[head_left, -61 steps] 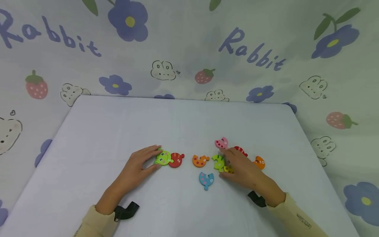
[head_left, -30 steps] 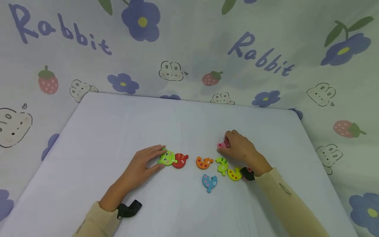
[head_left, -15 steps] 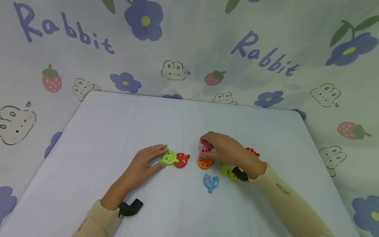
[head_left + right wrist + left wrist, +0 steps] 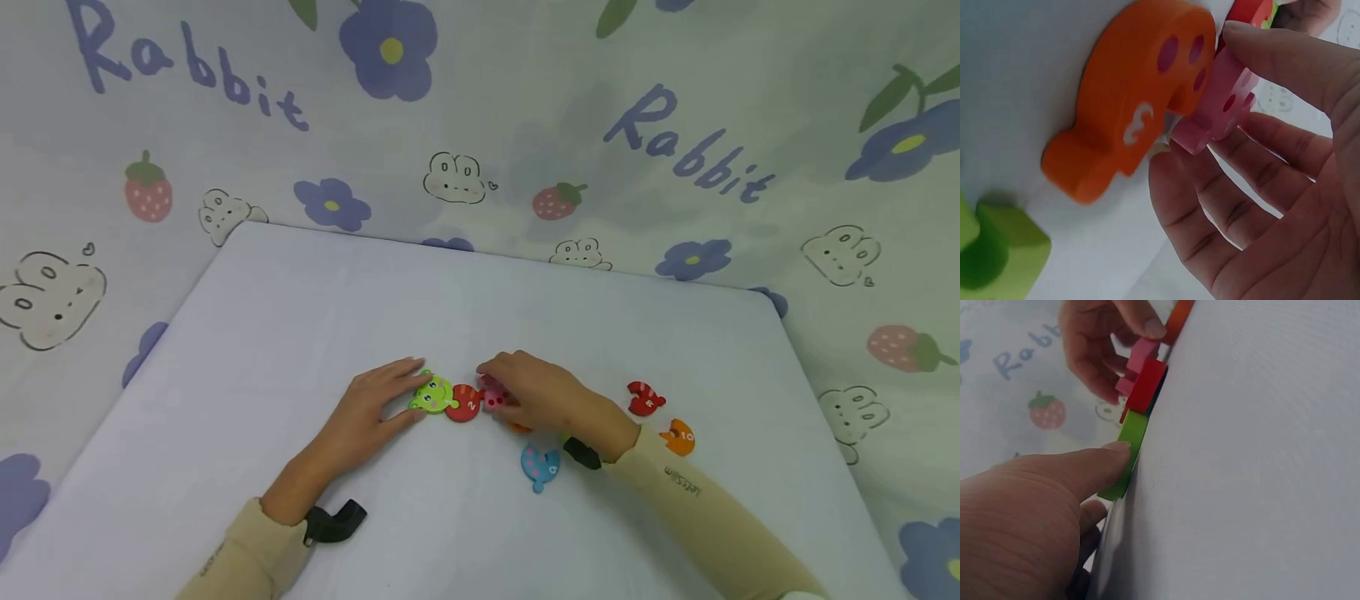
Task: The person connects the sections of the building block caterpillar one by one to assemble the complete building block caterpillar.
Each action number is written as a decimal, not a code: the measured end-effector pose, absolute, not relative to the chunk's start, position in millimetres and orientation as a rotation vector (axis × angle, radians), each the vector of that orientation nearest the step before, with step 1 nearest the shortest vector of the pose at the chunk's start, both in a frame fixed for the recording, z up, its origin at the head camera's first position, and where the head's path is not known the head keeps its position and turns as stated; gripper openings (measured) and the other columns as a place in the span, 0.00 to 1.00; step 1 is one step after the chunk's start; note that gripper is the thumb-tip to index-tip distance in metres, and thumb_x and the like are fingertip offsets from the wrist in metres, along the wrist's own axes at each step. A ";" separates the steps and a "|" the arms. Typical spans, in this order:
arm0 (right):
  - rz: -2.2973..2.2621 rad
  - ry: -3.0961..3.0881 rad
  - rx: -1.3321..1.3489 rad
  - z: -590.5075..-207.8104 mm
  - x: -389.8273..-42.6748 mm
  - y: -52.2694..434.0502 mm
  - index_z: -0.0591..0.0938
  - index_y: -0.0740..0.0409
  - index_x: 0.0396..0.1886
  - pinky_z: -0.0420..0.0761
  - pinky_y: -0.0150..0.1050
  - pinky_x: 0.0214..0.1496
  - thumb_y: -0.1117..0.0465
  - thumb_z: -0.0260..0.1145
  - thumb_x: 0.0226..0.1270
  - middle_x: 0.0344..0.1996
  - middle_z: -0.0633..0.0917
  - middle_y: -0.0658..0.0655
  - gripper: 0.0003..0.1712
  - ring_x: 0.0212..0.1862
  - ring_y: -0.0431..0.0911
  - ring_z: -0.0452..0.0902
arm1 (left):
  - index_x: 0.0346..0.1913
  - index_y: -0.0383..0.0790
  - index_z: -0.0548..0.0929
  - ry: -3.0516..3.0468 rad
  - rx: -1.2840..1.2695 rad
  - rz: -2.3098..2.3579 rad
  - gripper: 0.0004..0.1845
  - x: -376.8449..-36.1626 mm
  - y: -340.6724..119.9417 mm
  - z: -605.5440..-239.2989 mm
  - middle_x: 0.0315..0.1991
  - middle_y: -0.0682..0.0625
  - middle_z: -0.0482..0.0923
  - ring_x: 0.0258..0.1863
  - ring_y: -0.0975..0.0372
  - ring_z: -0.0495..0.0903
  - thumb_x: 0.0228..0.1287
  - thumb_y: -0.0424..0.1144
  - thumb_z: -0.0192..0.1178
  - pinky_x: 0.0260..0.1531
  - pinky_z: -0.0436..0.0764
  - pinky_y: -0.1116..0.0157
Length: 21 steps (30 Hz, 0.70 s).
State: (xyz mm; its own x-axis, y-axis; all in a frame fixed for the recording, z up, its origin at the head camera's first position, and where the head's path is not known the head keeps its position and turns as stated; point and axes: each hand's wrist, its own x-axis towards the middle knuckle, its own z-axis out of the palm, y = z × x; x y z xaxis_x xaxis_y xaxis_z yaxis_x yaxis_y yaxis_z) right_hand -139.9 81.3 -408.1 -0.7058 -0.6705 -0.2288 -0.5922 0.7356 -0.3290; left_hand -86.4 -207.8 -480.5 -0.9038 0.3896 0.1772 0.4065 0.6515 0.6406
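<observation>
The pink piece (image 4: 492,395) sits near the middle of the tabletop (image 4: 300,333), pinched by the right hand (image 4: 543,398), whose fingers (image 4: 1272,62) curl round it from above and below. In the head view that hand covers most of the piece; the right wrist view shows its dark pink dots but not its whole outline. At its 9 o'clock, touching or nearly touching it, lies the red piece (image 4: 464,404) marked 2, and joined to that, further toward 9 o'clock, the green frog head (image 4: 433,394). The left hand (image 4: 367,412) rests on the frog head with straight, slightly spread fingers (image 4: 1085,469) pressing its edge, holding nothing.

Just at 5 o'clock of the pink piece, the orange piece (image 4: 1129,106) marked 3 lies mostly hidden under the right hand in the head view. A green piece (image 4: 997,256) is cut off at the lower left corner of the right wrist view. The blue piece (image 4: 540,466) lies at 5 o'clock, apart. Well off toward 3 o'clock lie a red striped piece (image 4: 645,398) and an orange piece marked 10 (image 4: 678,437).
</observation>
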 end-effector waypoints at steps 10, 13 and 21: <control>-0.269 2.634 -1.002 -415.2 -137.7 77.3 0.79 0.51 0.67 0.84 0.36 0.53 0.49 0.77 0.66 0.57 0.83 0.50 0.33 0.54 0.43 0.77 | 0.72 0.49 0.79 -2.833 -0.693 -1.094 0.30 -87.6 -207.0 -483.9 0.76 0.51 0.70 0.77 0.53 0.63 0.67 0.38 0.72 0.71 0.61 0.41; -0.266 2.634 -0.994 -415.8 -138.5 79.7 0.79 0.50 0.67 0.84 0.35 0.52 0.48 0.77 0.66 0.56 0.83 0.49 0.32 0.53 0.43 0.76 | 0.72 0.49 0.79 -2.837 -0.690 -1.087 0.30 -87.9 -206.9 -484.0 0.76 0.51 0.70 0.77 0.53 0.63 0.68 0.38 0.72 0.72 0.61 0.41; -0.298 2.639 -0.865 -415.2 -154.2 97.5 0.80 0.52 0.67 0.84 0.41 0.57 0.49 0.78 0.65 0.57 0.82 0.50 0.32 0.57 0.45 0.76 | 0.72 0.48 0.79 -2.831 -0.682 -1.103 0.30 -87.7 -206.7 -483.5 0.76 0.51 0.71 0.77 0.52 0.63 0.67 0.38 0.72 0.71 0.61 0.40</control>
State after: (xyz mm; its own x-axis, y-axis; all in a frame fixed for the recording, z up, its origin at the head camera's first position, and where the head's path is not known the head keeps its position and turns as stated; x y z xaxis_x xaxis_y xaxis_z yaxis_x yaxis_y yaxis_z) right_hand -154.2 97.5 -415.2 -0.7537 -0.6043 -0.2585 -0.5313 0.7917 -0.3015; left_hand -87.7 -206.7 -483.5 -0.9036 0.3886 0.1803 0.4082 0.6532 0.6377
